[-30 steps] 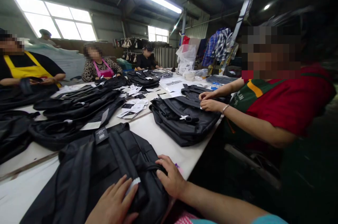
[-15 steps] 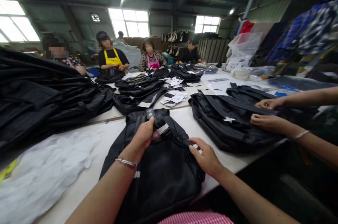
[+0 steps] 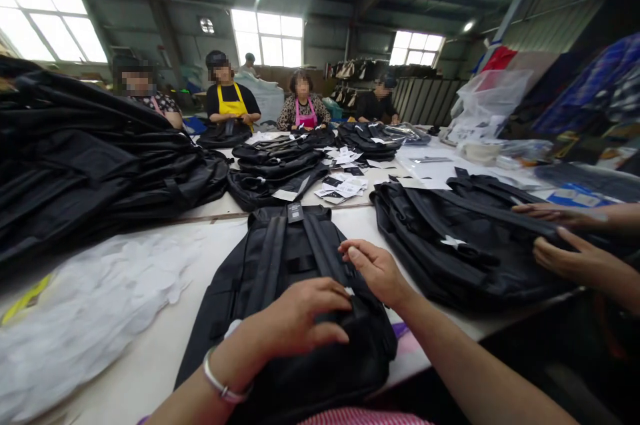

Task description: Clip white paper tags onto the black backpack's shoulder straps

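A black backpack (image 3: 273,271) lies flat on the white table (image 3: 160,351) right in front of me, straps up, a dark label at its far end. My left hand (image 3: 295,318) rests on its near part, fingers curved over the fabric and pressing down. My right hand (image 3: 377,271) touches the bag's right strap, fingers bent and partly apart. Whether either hand pinches anything is hidden.
A tall stack of black bags (image 3: 90,158) fills the left. White wrapping material (image 3: 95,305) lies near it. A co-worker's hands (image 3: 570,238) work on another black backpack (image 3: 465,245) at right. More bags and loose paper tags (image 3: 343,185) lie mid-table; several people sit at the far end.
My left hand has come back from the strap buckle at the far end to the near part of the bag. My right hand shifted slightly up the right strap. The view tilted a little.
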Available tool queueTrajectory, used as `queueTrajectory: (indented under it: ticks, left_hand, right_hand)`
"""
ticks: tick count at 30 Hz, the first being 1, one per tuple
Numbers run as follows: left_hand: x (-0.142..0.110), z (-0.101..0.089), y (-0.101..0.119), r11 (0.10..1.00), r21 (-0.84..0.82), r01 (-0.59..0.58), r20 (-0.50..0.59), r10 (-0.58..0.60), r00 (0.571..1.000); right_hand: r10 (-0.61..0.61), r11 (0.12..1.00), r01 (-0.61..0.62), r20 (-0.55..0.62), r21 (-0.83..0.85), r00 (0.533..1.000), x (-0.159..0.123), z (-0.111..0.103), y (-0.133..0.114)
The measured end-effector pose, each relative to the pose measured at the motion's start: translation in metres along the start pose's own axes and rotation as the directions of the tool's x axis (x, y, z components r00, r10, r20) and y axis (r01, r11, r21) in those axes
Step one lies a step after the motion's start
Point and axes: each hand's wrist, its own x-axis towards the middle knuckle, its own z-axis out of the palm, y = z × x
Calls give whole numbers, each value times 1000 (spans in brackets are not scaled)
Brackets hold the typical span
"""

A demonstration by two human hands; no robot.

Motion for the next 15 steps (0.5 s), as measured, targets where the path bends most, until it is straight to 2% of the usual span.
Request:
queueTrajectory:
  ticks: [1,2,3,5,7,8,12,15]
  left_hand:
    - [-10,7,1,999,50,-14,104,9,995]
    - [-19,14,-1,997,75,6,148,-17,989]
    - [-27,20,-5,995,85,56,126,-67,990]
    - [-35,29,-18,977,79,199,-29,-197,980]
    - [-36,35,-29,931,80,356,-173,-339,925]
    - [-35,37,-32,903,95,418,-206,-394,896]
    - [-23,47,-26,831,143,537,-169,-515,841]
    - [-15,55,-27,790,103,605,-264,-565,782]
  right_hand:
    - [6,999,-3,79,-37,997,-7,1,7]
    - [2,996,12,171,-85,985,-15,3,15]
    - [-8,990,43,252,-133,968,-25,6,23]
    - [-45,972,120,338,-202,940,-43,11,35]
    - [-73,954,166,344,-251,936,-54,15,39]
    - [-69,948,168,341,-269,938,-57,16,38]
    - [-1,930,129,346,-345,938,-56,18,23]
    - [109,909,28,305,-415,946,-56,21,22]
